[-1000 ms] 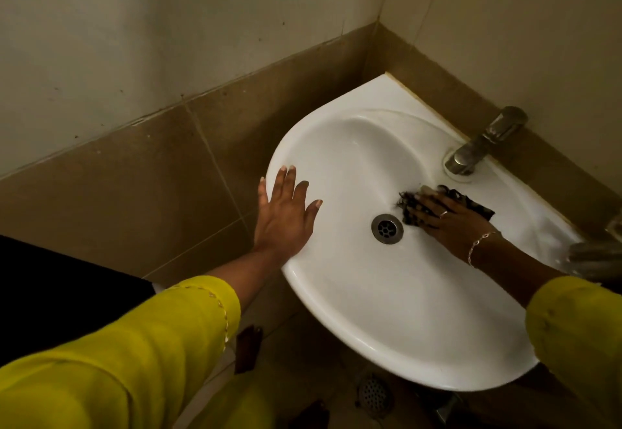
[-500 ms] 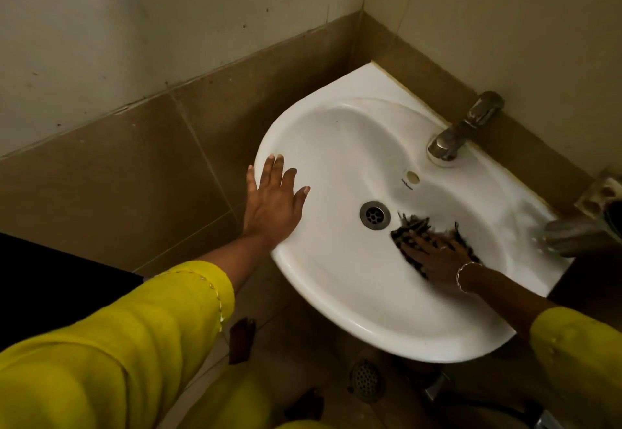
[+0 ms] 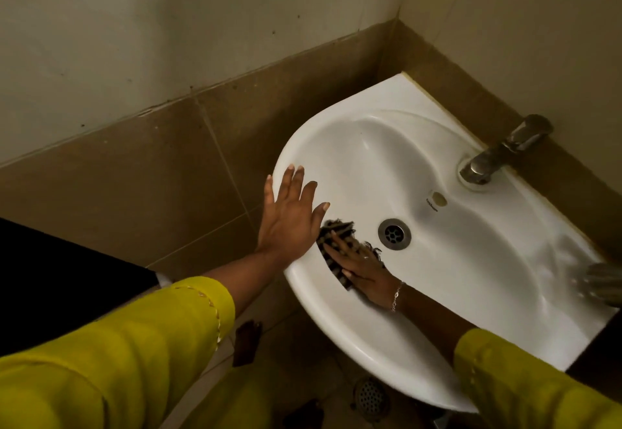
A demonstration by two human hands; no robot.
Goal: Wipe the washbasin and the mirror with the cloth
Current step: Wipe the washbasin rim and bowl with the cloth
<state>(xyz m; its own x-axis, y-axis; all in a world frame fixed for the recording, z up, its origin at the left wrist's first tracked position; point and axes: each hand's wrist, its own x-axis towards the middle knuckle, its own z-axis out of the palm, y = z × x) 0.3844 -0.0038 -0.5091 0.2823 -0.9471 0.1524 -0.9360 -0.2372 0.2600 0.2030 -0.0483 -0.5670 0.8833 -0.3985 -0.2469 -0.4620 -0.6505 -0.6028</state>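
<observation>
Pressing cloth (image 3: pixel 338 226), right fingers (image 3: pixel 347 251) seemingly straight

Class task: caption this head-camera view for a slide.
Right hand presses a dark striped cloth inside the white ceramic washbasin, beside the metal drain; left hand rests flat on the rim.

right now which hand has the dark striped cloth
The right hand, with the bracelet, presses the dark striped cloth in the white washbasin; the left hand lies flat on its rim.
</observation>
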